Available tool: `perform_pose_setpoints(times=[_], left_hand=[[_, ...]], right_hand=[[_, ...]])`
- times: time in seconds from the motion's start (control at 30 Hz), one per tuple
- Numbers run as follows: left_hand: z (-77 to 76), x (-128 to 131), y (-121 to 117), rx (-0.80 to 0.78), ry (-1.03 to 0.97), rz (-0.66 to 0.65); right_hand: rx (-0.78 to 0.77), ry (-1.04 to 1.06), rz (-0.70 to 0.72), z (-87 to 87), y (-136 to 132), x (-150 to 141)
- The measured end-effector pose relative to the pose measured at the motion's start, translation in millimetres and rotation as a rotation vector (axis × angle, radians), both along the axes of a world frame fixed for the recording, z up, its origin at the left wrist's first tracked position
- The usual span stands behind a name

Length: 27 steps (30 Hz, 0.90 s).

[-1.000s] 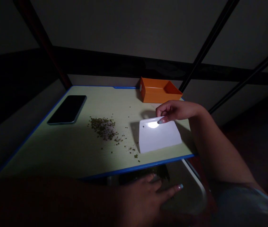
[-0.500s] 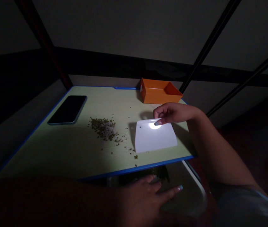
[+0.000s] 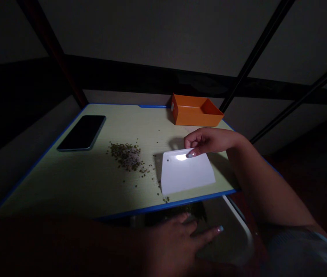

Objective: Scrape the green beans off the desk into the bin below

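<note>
The scene is dim, its corners sinking to near-black. Light, apparently from the camera's side, pools on the pale wood-grain tabletop with blue edging (image 3: pixel 136 125) and leaves 1 glare spot (washed out to white) on the smooth white trapezoid panel (image 3: pixel 188 177). Soft shadows fall left of the panel and of the bare right hand (image 3: pixel 205 140). The bare left hand (image 3: pixel 177 240) looks dark and blurred.
</note>
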<state>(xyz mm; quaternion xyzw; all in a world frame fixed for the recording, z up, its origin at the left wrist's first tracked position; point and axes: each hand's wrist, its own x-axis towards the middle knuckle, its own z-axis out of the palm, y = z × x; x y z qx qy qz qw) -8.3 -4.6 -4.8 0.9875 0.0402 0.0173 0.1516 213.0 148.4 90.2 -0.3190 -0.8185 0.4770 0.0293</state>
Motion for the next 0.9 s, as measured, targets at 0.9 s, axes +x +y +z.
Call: perform_pose_setpoints(times=[0.9], left_hand=[[2.2,-1,2,-0.019,0.021,-0.036]], right_hand=[[-0.003,-0.041,0.030,4.7,0,7]])
